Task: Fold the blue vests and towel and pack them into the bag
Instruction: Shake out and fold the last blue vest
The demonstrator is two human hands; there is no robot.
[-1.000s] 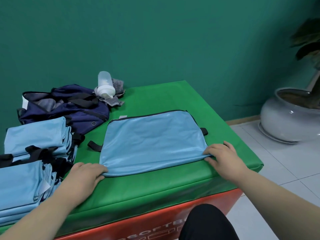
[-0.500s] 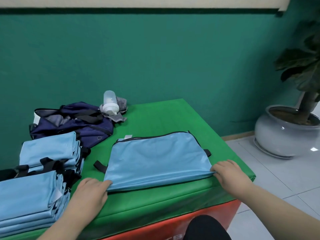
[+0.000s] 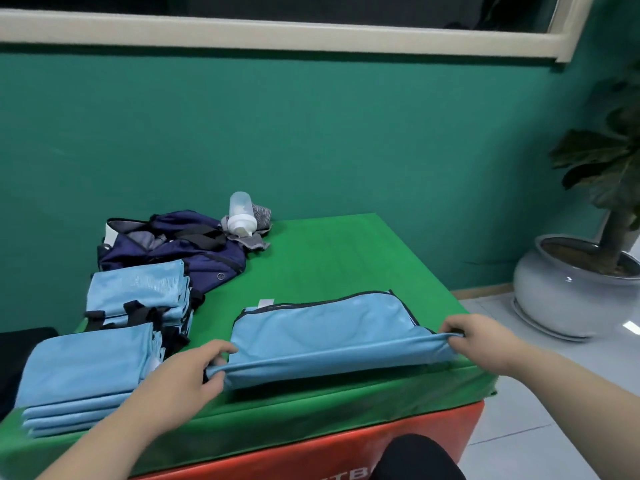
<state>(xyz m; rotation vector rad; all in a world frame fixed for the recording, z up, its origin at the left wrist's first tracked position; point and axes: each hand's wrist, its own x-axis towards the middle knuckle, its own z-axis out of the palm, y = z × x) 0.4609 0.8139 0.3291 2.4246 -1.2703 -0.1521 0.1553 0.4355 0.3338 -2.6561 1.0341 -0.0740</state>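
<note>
A light blue vest with dark trim lies on the green table top, folded once. My left hand pinches its near left corner and my right hand pinches its near right corner; the near edge is lifted off the table. Two stacks of folded blue vests sit at the left: a near stack and a far stack. The navy bag lies open at the back left. A grey towel is bunched behind it.
A white plastic bottle lies on the grey towel by the bag. To the right on the tiled floor stands a grey pot with a plant. The green wall runs behind the table. The table's front is red.
Both hands have closed on the vest's near corners and raised its near edge off the table. The camera has tilted upward, showing the window sill.
</note>
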